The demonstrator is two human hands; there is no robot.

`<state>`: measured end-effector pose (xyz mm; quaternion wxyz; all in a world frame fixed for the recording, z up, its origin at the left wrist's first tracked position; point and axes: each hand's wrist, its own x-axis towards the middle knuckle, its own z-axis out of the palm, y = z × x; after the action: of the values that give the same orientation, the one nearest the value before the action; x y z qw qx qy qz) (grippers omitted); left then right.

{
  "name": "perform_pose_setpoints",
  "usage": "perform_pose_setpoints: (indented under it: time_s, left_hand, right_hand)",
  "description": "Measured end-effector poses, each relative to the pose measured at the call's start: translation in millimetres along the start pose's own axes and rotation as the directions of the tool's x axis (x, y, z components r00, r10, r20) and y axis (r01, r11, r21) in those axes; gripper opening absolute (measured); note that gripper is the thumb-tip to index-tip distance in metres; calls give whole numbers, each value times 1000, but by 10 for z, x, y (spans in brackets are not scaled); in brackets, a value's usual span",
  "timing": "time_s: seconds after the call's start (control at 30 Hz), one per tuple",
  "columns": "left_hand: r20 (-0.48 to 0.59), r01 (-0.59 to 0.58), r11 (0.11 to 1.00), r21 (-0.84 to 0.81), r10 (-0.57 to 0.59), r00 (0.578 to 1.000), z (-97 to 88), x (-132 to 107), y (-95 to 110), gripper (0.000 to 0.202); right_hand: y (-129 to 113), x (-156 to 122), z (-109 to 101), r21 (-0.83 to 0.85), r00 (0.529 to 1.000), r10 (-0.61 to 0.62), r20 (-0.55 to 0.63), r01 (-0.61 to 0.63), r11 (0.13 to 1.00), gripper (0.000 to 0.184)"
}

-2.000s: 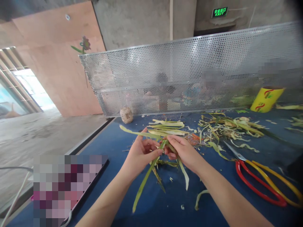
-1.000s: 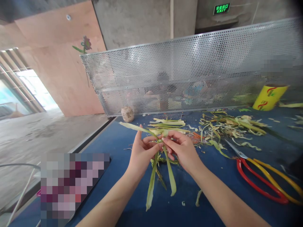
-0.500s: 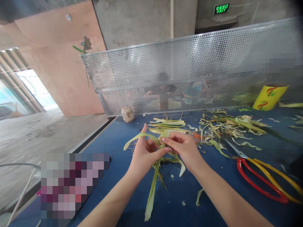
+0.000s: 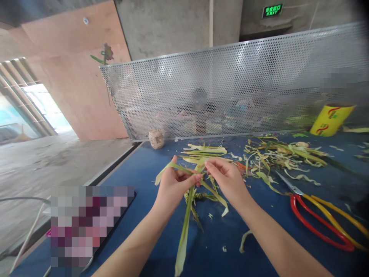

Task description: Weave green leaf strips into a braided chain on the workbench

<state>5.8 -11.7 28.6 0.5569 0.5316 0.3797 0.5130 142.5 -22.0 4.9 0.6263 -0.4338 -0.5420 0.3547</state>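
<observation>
Pale green, flat husk-like leaf strips (image 4: 188, 219) cross each other between my hands. My left hand (image 4: 176, 184) pinches them at the crossing, thumb against fingers. One strip bends over its index finger to the left; a long one hangs down toward me, and another slants down to the right. My right hand (image 4: 227, 177) is closed on an upper strip (image 4: 201, 164), thumb and index finger pressed together. Beneath my hands lies a knotted or braided green piece (image 4: 197, 196) on the blue table, partly covered. Several similar flat strips (image 4: 204, 151) lie just beyond my hands.
Large scissors (image 4: 319, 219) with red and yellow handles lie at right, blades partly apart. Behind them is a heap of husk scraps (image 4: 276, 154). A yellow roll (image 4: 331, 120) and a beige ball of twine (image 4: 156, 139) stand near the perforated metal screen (image 4: 173, 96). A blurred-out flat object (image 4: 86, 227) lies left.
My right hand has shifted slightly right and up, opening a gap between my hands. The crossing of the strips shows more now. My left hand keeps its pinch.
</observation>
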Motion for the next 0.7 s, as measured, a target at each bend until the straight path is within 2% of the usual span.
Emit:
perform_pose_setpoints:
  time_s: [0.1,0.2,0.33,0.47,0.57,0.7]
  left_hand:
    - [-57,-30,999,-35,28,998,-51,29,-15,104]
    - [-72,-35,999,-17,34,997,-87,59,-44,106]
    - [-25,-4,1000,-4,4,1000,-104,81,-44,111]
    - [27,-13,999,52,12,1000,-113,83,68,92]
    - [15,-60,994,94,59,998,-127,79,147,75]
    - [-3,-51,993,102,51,999,-144,72,140,75]
  right_hand:
    - [12,-31,8,-23,972,41,233,-36,999,26]
    - [25,-78,28,-7,929,80,360,-83,996,29]
    - [-14,-95,2,-91,939,92,331,-66,994,26]
    - [-76,-56,-44,-151,945,88,315,-42,988,15]
    - [-88,-42,-40,-170,945,100,313,-48,984,10]
    - [-69,-47,-30,-169,923,151,354,-96,981,14]
